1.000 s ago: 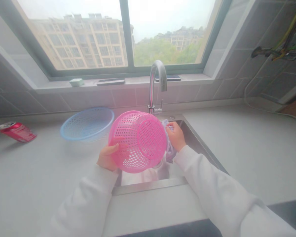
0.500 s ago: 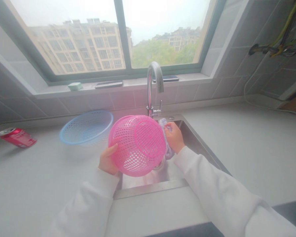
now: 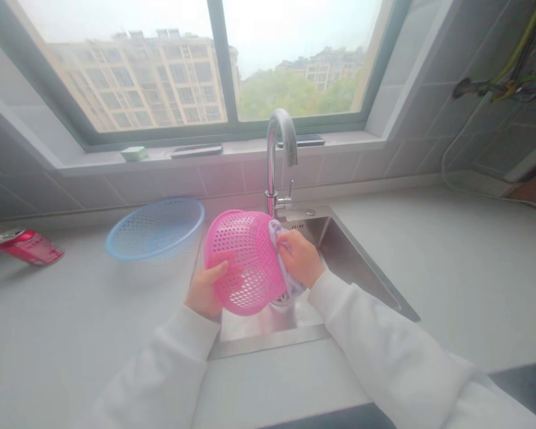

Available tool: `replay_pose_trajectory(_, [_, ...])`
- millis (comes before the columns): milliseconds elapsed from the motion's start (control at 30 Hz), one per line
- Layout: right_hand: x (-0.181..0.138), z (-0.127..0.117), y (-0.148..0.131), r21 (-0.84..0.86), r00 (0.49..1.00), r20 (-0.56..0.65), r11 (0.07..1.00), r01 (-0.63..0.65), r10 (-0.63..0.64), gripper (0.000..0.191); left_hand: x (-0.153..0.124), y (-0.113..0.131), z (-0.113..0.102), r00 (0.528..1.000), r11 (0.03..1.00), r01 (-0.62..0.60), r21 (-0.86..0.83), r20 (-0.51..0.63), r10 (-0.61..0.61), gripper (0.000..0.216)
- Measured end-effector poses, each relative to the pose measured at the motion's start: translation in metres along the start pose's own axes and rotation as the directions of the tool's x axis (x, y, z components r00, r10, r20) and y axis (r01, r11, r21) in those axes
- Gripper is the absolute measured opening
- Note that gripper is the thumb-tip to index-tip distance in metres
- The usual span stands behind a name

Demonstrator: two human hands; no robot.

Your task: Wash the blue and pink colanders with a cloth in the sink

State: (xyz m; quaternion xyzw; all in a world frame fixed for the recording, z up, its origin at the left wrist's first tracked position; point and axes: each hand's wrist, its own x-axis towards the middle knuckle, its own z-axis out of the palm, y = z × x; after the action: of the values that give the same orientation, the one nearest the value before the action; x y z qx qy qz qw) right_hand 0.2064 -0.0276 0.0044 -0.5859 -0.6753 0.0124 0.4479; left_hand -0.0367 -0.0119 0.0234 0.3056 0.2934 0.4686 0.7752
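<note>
The left hand (image 3: 208, 289) grips the pink basket (image 3: 243, 262) at its left rim, thumb outside and fingers behind the wall. The basket is held tilted over the left part of the sink (image 3: 364, 268), its base turned to the right. The right hand (image 3: 300, 257) is closed on a purple cloth (image 3: 293, 287), which touches this base. Between the right hand and the sink's right edge there is some room, and beyond this edge the counter (image 3: 451, 256) extends widely. Close behind the basket stands the faucet (image 3: 272, 146); at left, near, lies the blue basket (image 3: 156, 229).
</note>
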Motion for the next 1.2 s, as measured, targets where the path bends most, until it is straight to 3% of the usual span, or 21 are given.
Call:
replay_pose_trajectory(100, [0.000,0.000,0.001,0.003,1.000,0.005,1.000,-0.016,0.016,0.014,0.001,-0.002,0.003,1.000,1.000,-0.022,-0.008,-0.016,0.022,0.038])
replay_pose_trajectory(233, [-0.012,0.003,-0.017,0.078,0.975,0.073,0.976,0.203,-0.209,0.014,0.006,-0.008,-0.001,0.997,0.998,-0.048,0.033,-0.057,0.050,0.040])
replay_pose_trajectory(300, [-0.015,0.004,-0.021,0.090,0.967,0.100,0.970,0.226,-0.235,0.015,0.008,-0.009,-0.005,0.998,0.998,-0.046,0.041,-0.039,0.048,0.040])
replay_pose_trajectory(433, [-0.006,0.006,-0.003,-0.010,0.993,0.117,1.000,-0.007,0.008,0.017,0.008,-0.006,-0.011,1.000,0.999,-0.026,0.036,0.004,0.025,0.041])
replay_pose_trajectory(533, [0.004,0.006,0.017,-0.035,0.981,0.108,0.987,-0.157,0.160,0.016,0.007,-0.003,-0.012,1.000,1.000,-0.011,0.026,-0.024,0.012,0.040])
replay_pose_trajectory(833, [0.006,0.004,0.023,0.117,0.965,0.095,0.960,-0.255,0.245,0.013,0.009,0.000,-0.013,0.997,0.998,-0.013,-0.064,-0.074,0.008,0.029])
replay_pose_trajectory(1200, [0.005,0.005,0.016,0.247,0.942,0.035,0.911,-0.331,0.333,0.018,0.004,-0.006,-0.006,0.999,1.000,0.002,0.006,0.034,-0.002,0.033])
